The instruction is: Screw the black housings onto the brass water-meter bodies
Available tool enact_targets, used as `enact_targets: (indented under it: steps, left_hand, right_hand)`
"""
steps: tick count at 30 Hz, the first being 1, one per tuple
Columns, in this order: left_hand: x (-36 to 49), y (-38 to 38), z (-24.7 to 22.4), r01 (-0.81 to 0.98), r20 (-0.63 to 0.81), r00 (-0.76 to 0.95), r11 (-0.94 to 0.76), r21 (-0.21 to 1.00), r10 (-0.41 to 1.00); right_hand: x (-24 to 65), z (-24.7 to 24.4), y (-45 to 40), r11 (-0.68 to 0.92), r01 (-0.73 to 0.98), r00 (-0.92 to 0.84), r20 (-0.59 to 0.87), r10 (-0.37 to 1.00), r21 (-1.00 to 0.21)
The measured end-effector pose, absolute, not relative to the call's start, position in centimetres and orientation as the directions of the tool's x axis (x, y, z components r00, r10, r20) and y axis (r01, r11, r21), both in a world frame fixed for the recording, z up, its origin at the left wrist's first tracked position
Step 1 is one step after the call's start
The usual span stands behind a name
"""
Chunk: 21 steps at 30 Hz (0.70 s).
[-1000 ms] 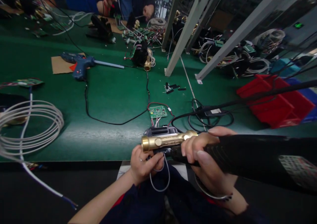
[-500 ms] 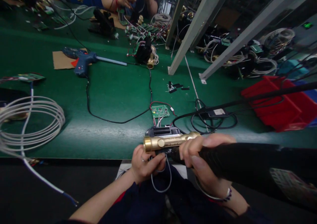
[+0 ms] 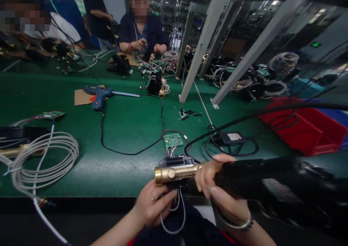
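Note:
A brass pipe fitting with a black housing behind it lies across the bench's front edge. My left hand is closed around its left underside, thumb pressed near a thin grey cable loop hanging below. My right hand wraps around a thick black cylindrical power tool, whose front end points at the fitting's underside. Whether the tip touches cannot be seen. Just behind the housing a green circuit board lies on the bench, joined to it by wires.
A blue glue gun rests on cardboard. At left lies a coiled grey cable. A black adapter, small black parts and a red bin are to the right. Metal posts rise behind; co-workers sit across.
My view has tilted up, bringing more of the co-workers into sight. Both hands keep their hold on the fitting and the tool; the tool's rear has swung somewhat.

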<state>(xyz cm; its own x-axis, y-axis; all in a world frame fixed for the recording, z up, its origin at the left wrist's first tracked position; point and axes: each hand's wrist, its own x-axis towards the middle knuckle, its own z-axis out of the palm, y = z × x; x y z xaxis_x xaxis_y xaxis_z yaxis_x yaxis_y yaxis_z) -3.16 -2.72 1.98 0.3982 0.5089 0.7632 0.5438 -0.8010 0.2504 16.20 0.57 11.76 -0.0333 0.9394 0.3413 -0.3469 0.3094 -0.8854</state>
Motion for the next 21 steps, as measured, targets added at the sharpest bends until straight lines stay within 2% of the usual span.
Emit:
enact_targets:
  steps: [2, 4, 7, 8, 10, 11, 12, 16, 21]
  left_hand:
    - [-6.0, -2.5, 3.0, 0.493, 0.757, 0.513, -0.861, 0.125, 0.404]
    - [-8.4, -1.1, 4.7, 0.593, 0.802, 0.447, -0.802, 0.066, 0.396]
    - [-8.8, 3.9, 7.8, 0.782, 0.806, 0.228, -0.596, 0.183, 0.547]
    - [-7.9, 6.2, 8.6, 0.806, 0.749, 0.217, -0.548, 0.225, 0.626]
    - [-5.2, 11.4, 9.4, 0.807, 0.480, 0.312, -0.495, 0.321, 0.820]
    - [-3.6, 13.9, 9.4, 0.820, 0.301, 0.360, -0.453, 0.349, 0.883]
    - [-1.9, 16.3, 9.1, 0.821, 0.232, 0.396, -0.455, 0.344, 0.889]
    - [2.9, 22.6, 6.6, 0.826, 0.134, 0.446, -0.465, 0.318, 0.885]
    - [4.7, 24.4, 5.4, 0.805, 0.146, 0.456, -0.477, 0.353, 0.878]
  right_hand:
    - [17.9, 12.6, 0.5, 0.360, -0.492, 0.084, 0.368, 0.926, -0.793]
    - [19.9, 13.3, 0.3, 0.394, -0.605, 0.265, 0.291, 0.919, -0.692]
    - [22.4, 13.5, 0.3, 0.397, -0.674, 0.411, 0.130, 0.902, -0.623]
    - [22.8, 13.4, 0.4, 0.389, -0.678, 0.424, 0.100, 0.900, -0.623]
    - [23.4, 12.8, 0.5, 0.354, -0.680, 0.411, 0.066, 0.909, -0.642]
    - [23.5, 12.5, 0.6, 0.334, -0.681, 0.399, 0.053, 0.916, -0.652]
    - [23.7, 12.2, 0.6, 0.317, -0.682, 0.390, 0.040, 0.920, -0.659]
    - [25.0, 11.5, 0.1, 0.312, -0.672, 0.409, 0.014, 0.912, -0.672]
    - [26.7, 11.5, -0.7, 0.353, -0.642, 0.473, 0.011, 0.881, -0.680]
